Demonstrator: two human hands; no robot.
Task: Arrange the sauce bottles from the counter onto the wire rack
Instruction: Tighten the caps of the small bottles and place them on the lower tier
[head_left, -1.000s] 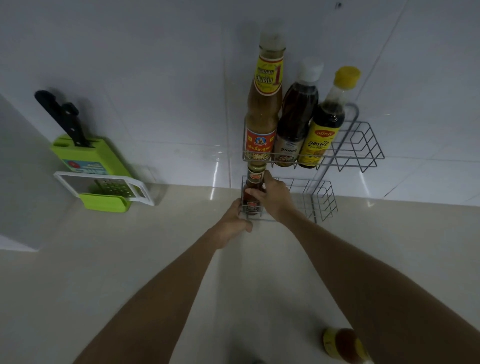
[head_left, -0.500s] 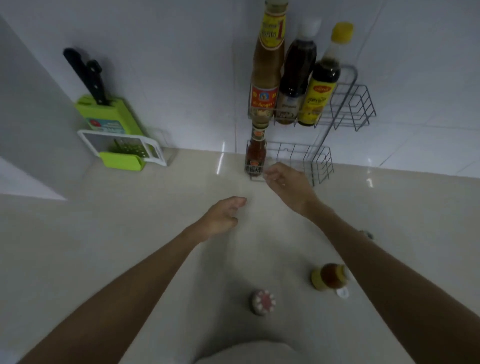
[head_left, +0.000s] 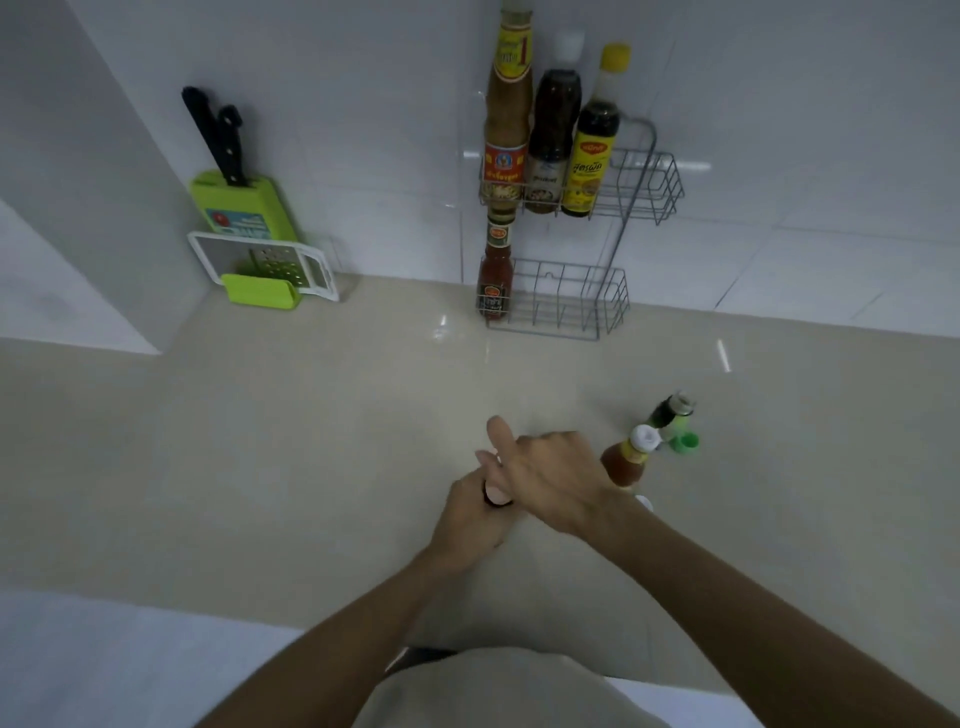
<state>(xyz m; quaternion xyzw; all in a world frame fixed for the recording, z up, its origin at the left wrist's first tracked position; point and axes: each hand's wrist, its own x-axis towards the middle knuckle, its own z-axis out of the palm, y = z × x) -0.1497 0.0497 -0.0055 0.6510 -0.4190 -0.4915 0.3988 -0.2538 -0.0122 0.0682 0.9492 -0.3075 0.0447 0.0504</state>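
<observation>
left hand (head_left: 470, 519) wrapped around a small bottle (head_left: 497, 498) on the worktop (head_left: 260, 441) — grip closed on it, most of the bottle hidden. right hand (head_left: 556, 480) lies over its top, fingers loose; cannot tell if it grips. orange sauce bottle (head_left: 626, 462) and dark green-capped bottle (head_left: 672, 415) stand just right of the hands. wire rack (head_left: 639, 176) against the wall: three tall bottles (head_left: 548, 140) on the upper shelf, one red sauce bottle (head_left: 494, 278) at the lower shelf's left end — rest of it bare.
</observation>
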